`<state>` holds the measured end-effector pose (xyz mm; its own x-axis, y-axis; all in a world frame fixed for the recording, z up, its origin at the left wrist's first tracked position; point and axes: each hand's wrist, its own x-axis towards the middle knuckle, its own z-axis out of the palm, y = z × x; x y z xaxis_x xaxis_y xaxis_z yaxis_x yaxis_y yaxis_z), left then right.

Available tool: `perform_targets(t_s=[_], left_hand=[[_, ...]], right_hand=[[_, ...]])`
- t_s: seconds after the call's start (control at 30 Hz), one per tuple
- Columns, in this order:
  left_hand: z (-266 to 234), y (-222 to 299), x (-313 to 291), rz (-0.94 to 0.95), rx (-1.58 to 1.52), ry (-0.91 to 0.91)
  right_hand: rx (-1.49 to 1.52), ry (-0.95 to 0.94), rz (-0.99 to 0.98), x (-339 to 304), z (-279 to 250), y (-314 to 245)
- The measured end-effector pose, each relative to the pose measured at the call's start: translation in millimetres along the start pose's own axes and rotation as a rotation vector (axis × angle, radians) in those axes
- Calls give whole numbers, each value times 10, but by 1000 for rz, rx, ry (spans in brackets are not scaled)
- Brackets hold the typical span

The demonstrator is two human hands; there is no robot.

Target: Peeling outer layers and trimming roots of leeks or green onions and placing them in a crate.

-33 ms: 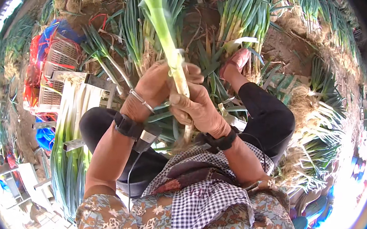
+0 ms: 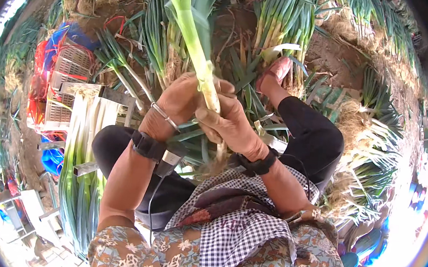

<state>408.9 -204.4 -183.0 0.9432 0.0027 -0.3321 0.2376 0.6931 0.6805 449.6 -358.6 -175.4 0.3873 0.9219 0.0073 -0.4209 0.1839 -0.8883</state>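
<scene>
A leek (image 2: 195, 45) stands tilted in front of me, green top up and to the left, roots hanging below my hands. My left hand (image 2: 184, 98) is closed round the pale shaft from behind, fingertips showing on its far right side. Just beneath, my right hand (image 2: 230, 127) grips the lower white part between thumb and curled fingers. Loose outer skin peels at the shaft where the green begins. Left of my knee, a stack of cleaned leeks (image 2: 78, 147) lies in a metal frame (image 2: 108, 93).
Bundles of unpeeled leeks (image 2: 285, 22) stand ahead on the soil. More rooty leeks (image 2: 364, 162) lie to my right. A wicker basket (image 2: 68, 82) with red cord and blue plastic is at the left. Two loose leeks (image 2: 130, 78) lie beside it. My knees flank my hands.
The leek's green top has shifted slightly to the right and down. Both hands keep their hold, with only a small movement of the fingers.
</scene>
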Motion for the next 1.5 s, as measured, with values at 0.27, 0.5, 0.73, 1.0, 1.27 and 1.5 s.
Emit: perform_targets(t_s=[0.27, 0.5, 0.73, 1.0, 1.27, 1.5], left_hand=[[-715, -5, 112, 590, 868, 307], [-119, 376, -67, 556, 49, 127], [-169, 453, -33, 557, -190, 69], [-143, 641, -143, 484, -206, -153], [-369, 1182, -401, 721, -51, -180], [-467, 1112, -421, 713, -105, -177]], right_hand=[[-615, 363, -57, -1, 111, 254], [-987, 260, -120, 26, 53, 327], [-860, 142, -333, 319, -72, 0], [-747, -103, -357, 308, -93, -158], [-1366, -640, 63, -872, -672, 957], [-1021, -116, -70, -239, -288, 421]])
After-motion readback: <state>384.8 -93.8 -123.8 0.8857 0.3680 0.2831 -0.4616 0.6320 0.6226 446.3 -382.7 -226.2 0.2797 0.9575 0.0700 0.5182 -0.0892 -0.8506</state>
